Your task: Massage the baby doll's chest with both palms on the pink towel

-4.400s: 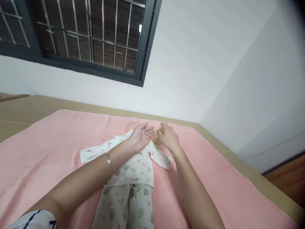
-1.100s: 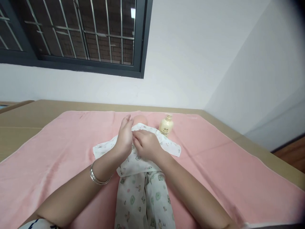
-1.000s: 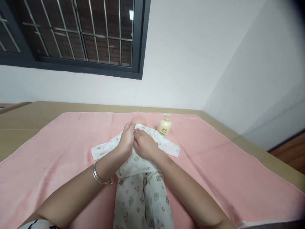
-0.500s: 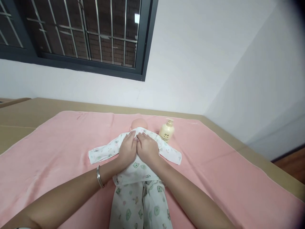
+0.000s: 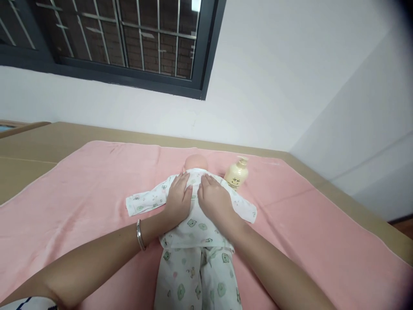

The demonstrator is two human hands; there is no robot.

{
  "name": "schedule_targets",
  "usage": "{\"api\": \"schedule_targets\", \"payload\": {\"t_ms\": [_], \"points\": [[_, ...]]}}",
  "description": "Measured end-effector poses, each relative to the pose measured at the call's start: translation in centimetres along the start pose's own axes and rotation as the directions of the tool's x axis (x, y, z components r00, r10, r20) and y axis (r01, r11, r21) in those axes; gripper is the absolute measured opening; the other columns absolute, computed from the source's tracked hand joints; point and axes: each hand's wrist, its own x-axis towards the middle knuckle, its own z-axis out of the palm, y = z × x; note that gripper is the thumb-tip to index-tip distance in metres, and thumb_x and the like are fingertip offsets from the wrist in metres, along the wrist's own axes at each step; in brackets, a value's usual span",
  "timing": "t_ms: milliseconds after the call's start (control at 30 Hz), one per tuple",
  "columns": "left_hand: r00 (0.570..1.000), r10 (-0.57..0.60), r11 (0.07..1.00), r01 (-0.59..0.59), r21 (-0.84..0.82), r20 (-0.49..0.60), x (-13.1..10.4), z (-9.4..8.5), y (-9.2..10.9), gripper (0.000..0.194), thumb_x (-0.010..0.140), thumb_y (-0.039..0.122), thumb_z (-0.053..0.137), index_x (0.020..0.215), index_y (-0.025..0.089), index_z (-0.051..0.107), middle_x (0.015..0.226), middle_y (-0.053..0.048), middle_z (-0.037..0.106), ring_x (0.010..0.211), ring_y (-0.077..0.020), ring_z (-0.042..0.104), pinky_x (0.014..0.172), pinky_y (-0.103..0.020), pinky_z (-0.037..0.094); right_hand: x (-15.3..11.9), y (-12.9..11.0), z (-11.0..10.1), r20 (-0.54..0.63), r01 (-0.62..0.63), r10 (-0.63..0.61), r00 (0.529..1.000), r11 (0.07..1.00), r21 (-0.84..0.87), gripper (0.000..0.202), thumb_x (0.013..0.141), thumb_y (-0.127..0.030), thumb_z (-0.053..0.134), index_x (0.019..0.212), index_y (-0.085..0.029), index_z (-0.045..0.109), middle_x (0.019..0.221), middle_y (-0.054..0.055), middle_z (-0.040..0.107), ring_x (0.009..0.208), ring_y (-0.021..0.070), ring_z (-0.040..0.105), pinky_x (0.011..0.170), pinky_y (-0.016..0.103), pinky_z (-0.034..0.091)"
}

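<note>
A baby doll (image 5: 196,162) lies on a pink cloth, its bald head pointing away from me. It wears a white long-sleeved top (image 5: 200,227) and matching trousers (image 5: 180,275), both printed with green figures. My left hand (image 5: 178,197) rests flat on the left side of the doll's upper body, fingers stretched toward its shoulder. On the other side my right hand (image 5: 215,199) lies flat in the same way. A strip of the top shows between the two hands. The doll's sleeves spread out to both sides, and its face is hidden.
A pale yellow pump bottle (image 5: 237,173) stands to the right of the doll's head. The pink cloth (image 5: 100,181) covers most of a tan surface (image 5: 29,161). Behind it rises a white wall (image 5: 251,86) with a barred, dark-framed window (image 5: 129,82).
My hands have moved apart sideways across the doll's upper body, from touching each other to leaving a gap. The whole view has shifted slightly.
</note>
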Motion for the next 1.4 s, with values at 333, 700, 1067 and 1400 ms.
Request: {"api": "schedule_targets", "payload": {"t_ms": [333,700,1067,1400], "points": [[0.998,0.021,0.997,-0.025,-0.08,-0.051,0.1,-0.2,-0.2,0.045,0.099,0.034,0.033,0.137,0.015,0.049,0.14,-0.014,0.054,0.132,-0.0257,0.047,0.114,-0.047,0.034,0.4,0.3,0.0,0.082,0.067,-0.086,0.993,0.974,0.216,0.048,0.101,-0.032,0.031,0.141,-0.014,0.049,0.152,0.011,0.041,0.144,0.025,0.032,0.119,0.048,0.026],[0.999,0.011,0.997,-0.014,-0.081,-0.035,0.2,-0.3,-0.2,0.045,0.099,0.036,0.033,0.137,0.016,0.047,0.137,-0.015,0.055,0.129,-0.0265,0.05,0.111,-0.047,0.036,-0.8,-0.7,-0.5,0.078,0.218,-0.229,0.97,0.966,0.136,0.045,0.099,-0.021,0.032,0.138,-0.012,0.054,0.149,0.012,0.045,0.142,0.0253,0.036,0.12,0.045,0.023],[0.999,0.026,0.996,-0.029,-0.087,-0.035,0.1,-0.5,0.0,0.044,0.099,0.035,0.034,0.136,0.015,0.049,0.136,-0.015,0.056,0.128,-0.0265,0.05,0.11,-0.046,0.037,-1.8,-1.6,-0.2,0.008,0.143,-0.143,0.99,0.99,-0.01,0.049,0.097,-0.021,0.035,0.138,0.002,0.049,0.144,0.025,0.047,0.14,0.0335,0.037,0.118,0.05,0.025],[0.998,0.043,0.996,-0.046,-0.08,-0.046,0.0,-0.1,-0.3,0.045,0.1,0.036,0.032,0.137,0.016,0.047,0.138,-0.015,0.054,0.129,-0.0275,0.049,0.11,-0.05,0.036,0.6,1.9,0.0,0.1,0.157,-0.191,0.976,0.948,0.278,0.043,0.1,-0.041,0.039,0.138,-0.027,0.053,0.154,0.003,0.039,0.147,0.0291,0.025,0.118,0.056,0.022]]}}
